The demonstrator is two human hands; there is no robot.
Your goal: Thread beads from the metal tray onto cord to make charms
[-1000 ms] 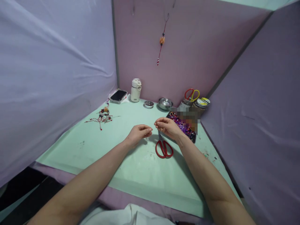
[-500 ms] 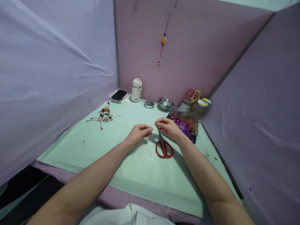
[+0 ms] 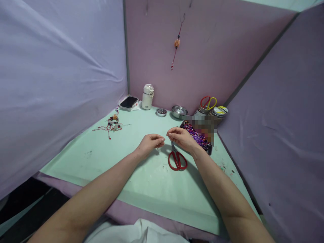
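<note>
My left hand (image 3: 150, 142) and my right hand (image 3: 181, 137) meet over the middle of the pale green table (image 3: 106, 158), fingertips pinched and almost touching. What they pinch is too small to make out; a small clear thing shows just under the left fingers. Red-handled scissors (image 3: 177, 159) lie on the table just below my right hand. A dark tray of purple and red beads (image 3: 198, 136) sits right behind my right wrist.
A tangle of beaded cords (image 3: 111, 125) lies at the left. Along the back wall stand a phone (image 3: 128, 102), a white bottle (image 3: 147, 97), a small tin (image 3: 161, 112), a metal bowl (image 3: 179, 111) and jars with scissors (image 3: 208, 102). A beaded charm (image 3: 176, 43) hangs on the wall.
</note>
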